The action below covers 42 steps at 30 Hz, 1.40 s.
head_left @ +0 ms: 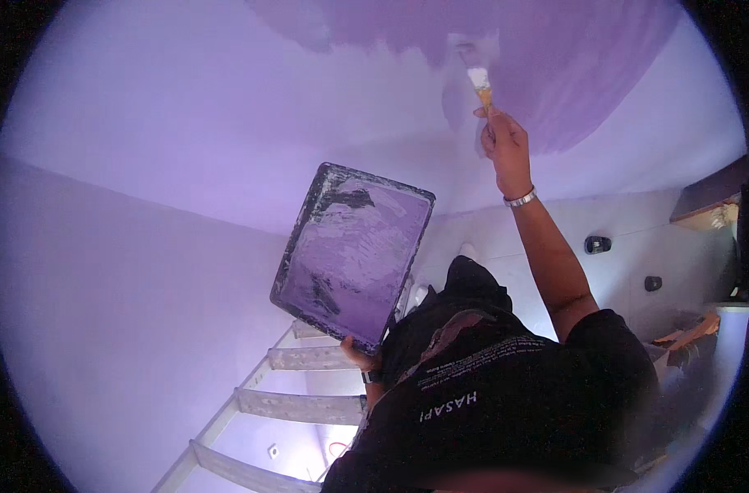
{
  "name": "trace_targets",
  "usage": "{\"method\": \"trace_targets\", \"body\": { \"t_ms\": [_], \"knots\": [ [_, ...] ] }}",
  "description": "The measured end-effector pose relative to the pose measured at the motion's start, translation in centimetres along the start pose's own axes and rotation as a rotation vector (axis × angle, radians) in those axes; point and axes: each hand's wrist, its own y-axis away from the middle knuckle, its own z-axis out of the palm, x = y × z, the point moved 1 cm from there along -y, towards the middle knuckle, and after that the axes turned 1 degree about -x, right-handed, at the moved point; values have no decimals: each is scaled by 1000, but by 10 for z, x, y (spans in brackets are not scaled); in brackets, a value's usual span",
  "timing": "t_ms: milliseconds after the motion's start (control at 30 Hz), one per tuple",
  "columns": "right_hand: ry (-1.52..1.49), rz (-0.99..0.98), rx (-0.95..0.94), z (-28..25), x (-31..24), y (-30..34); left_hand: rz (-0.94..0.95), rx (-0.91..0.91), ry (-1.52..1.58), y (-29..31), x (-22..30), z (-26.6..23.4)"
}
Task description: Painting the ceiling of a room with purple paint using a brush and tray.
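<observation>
A dark short-sleeved shirt (506,394) fills the lower part of the view, seen from above. Just beyond it, the left hand (360,355) is clamped on the lower edge of a flat rectangular paint tray (351,255), which is held tilted and coated in purple paint. The tray is judged stiff and fairly light, but slippery where wet; a dry rim edge seems the safest hold. A watch is worn on that wrist. Below the tray, the pale rungs of a ladder (300,403) are seen dropping away.

Farther up, the right arm is stretched overhead, a metal bracelet (521,198) at the wrist. The right hand (503,141) is closed around the wooden handle of a small paintbrush (480,86), whose white bristles are pressed to the ceiling (186,99). The brush is judged light and rigid, its bristles soft.

Farthest off, a darker purple patch (572,66) is spread across the paler ceiling. Small dark wall fittings (597,244) are mounted at the right.
</observation>
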Motion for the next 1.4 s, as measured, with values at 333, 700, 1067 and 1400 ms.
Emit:
{"method": "trace_targets", "body": {
  "t_ms": [333,700,1067,1400],
  "knots": [
    [-71,714,220,-33,227,52,-269,-60,170,-52,11,-26],
    [-10,7,158,99,110,118,-187,-113,258,-130,9,-149],
    [-28,176,207,34,162,119,-296,-115,313,-122,-32,-150],
    [397,365,268,22,239,119,-340,-217,335,-121,-2,-136]
  ]
}}
